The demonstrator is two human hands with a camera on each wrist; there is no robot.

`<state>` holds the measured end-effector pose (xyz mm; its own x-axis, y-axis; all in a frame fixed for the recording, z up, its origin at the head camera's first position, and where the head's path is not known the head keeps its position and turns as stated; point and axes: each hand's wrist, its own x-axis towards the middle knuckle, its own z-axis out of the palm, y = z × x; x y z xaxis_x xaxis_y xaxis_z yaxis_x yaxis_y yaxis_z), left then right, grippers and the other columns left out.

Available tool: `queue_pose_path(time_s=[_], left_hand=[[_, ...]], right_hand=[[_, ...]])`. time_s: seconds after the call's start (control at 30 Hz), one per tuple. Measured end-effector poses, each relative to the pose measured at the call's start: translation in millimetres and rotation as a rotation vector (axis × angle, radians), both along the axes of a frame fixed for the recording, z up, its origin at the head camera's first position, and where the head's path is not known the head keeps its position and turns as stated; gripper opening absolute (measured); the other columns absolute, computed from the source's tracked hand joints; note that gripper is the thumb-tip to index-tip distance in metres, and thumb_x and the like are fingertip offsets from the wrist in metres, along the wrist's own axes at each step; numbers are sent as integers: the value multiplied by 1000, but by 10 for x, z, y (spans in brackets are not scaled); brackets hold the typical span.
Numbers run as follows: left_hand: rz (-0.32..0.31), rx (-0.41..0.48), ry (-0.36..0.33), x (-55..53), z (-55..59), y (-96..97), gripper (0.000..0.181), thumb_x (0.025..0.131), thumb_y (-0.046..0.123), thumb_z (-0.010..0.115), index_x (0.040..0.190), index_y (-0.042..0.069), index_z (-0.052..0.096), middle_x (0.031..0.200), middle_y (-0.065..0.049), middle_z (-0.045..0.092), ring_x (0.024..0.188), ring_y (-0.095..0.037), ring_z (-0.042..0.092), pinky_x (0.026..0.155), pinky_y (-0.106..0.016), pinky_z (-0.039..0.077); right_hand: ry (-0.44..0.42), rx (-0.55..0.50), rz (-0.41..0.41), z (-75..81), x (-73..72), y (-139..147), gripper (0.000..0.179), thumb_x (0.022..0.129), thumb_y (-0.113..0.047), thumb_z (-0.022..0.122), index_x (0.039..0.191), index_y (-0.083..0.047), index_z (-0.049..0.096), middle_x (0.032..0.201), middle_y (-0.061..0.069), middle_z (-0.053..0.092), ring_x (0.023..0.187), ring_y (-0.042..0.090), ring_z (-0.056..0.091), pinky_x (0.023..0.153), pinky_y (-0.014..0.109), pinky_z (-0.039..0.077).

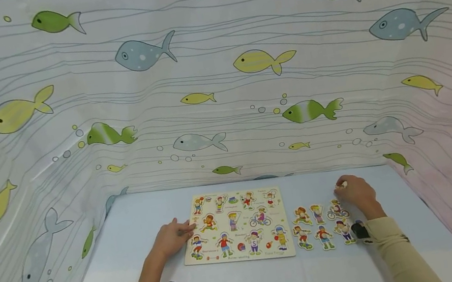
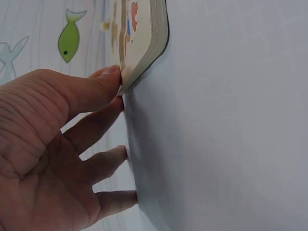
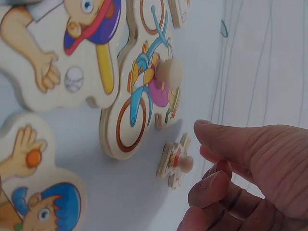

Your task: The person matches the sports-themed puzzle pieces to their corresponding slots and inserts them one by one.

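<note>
A wooden puzzle board [image 1: 241, 231] printed with sports figures lies flat on the table. My left hand [image 1: 173, 237] is at its left edge; in the left wrist view the thumb [image 2: 98, 89] rests on the board's edge, the other fingers spread against the table. My right hand [image 1: 357, 194] is at the far right, beside a small knobbed puzzle piece [image 3: 173, 161] on the table. Thumb and index fingertips stand apart around its wooden knob [image 3: 186, 164]. Close by lies a cyclist piece [image 1: 337, 210], its knob showing in the right wrist view.
Several more figure pieces lie in two rows right of the board, among them a runner [image 1: 302, 216], a skater [image 1: 324, 237] and a baseball player [image 1: 344, 231]. A fish-patterned curtain [image 1: 230, 110] surrounds the table at the back and sides.
</note>
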<state>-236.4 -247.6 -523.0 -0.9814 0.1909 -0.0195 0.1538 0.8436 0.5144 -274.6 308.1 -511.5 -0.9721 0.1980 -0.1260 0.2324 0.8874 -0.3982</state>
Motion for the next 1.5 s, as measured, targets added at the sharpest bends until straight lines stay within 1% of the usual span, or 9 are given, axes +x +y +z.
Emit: queue_pose_path(time_s=[0.2, 0.47, 0.6, 0.77, 0.8, 0.83, 0.93, 1.2, 1.5], left_hand=[[3, -4, -3, 4, -5, 0, 24, 90, 18, 72, 114, 13, 75, 129, -13, 62, 135, -50, 36, 109, -64, 27], [2, 2, -3, 6, 3, 10, 24, 90, 17, 72, 114, 13, 75, 129, -13, 62, 135, -50, 36, 109, -65, 26], [9, 2, -3, -12, -38, 3, 24, 90, 19, 72, 114, 14, 75, 129, -12, 62, 136, -49, 35, 110, -65, 26], [9, 4, 3, -11, -35, 7, 24, 90, 19, 72, 113, 13, 75, 128, -12, 63, 135, -49, 36, 109, -65, 26], [9, 2, -7, -4, -8, 16, 24, 90, 18, 72, 113, 13, 75, 129, -13, 62, 135, -49, 35, 110, -64, 26], [11, 5, -9, -6, -7, 16, 24, 90, 18, 72, 113, 13, 75, 129, -12, 62, 136, -49, 35, 110, -64, 26], [12, 2, -12, -16, -11, 14, 24, 91, 19, 71, 114, 14, 75, 129, -12, 62, 136, -49, 35, 110, -64, 26], [8, 0, -9, -19, -4, 10, 25, 91, 20, 71, 114, 14, 75, 129, -12, 62, 135, -49, 35, 110, -64, 26], [-4, 1, 2, -4, -4, 17, 24, 90, 18, 72, 113, 13, 75, 128, -13, 63, 134, -51, 37, 108, -66, 28]], right_hand=[[3, -7, -25, 13, 31, 51, 26, 90, -22, 68, 107, -3, 65, 109, 23, 64, 79, 30, 55, 59, 41, 46], [-28, -4, -74, -20, 26, 98, 28, 92, -22, 65, 112, -2, 64, 111, 24, 63, 82, 31, 55, 60, 41, 46], [-30, -8, -60, -37, 28, 129, 29, 93, -23, 65, 112, -2, 64, 115, 27, 61, 84, 33, 56, 61, 43, 47], [-5, -16, -45, -47, 44, 139, 30, 93, -24, 64, 113, -2, 65, 117, 28, 60, 84, 35, 57, 61, 45, 48], [0, -17, -43, -47, 48, 136, 30, 93, -24, 64, 112, -2, 65, 117, 28, 60, 84, 35, 57, 61, 45, 48], [3, -16, -45, -47, 49, 134, 29, 93, -24, 64, 112, -2, 65, 116, 28, 61, 84, 34, 57, 61, 44, 48], [2, -12, -44, -41, 47, 123, 28, 93, -24, 65, 111, -3, 65, 113, 25, 63, 81, 32, 56, 59, 42, 47], [28, -24, -16, 23, 49, 35, 28, 94, -23, 64, 113, -2, 65, 93, 16, 66, 72, 26, 54, 54, 37, 43], [53, -34, 47, 38, 38, -110, 26, 93, -24, 66, 110, -4, 66, 85, 11, 64, 66, 23, 53, 51, 34, 42]])
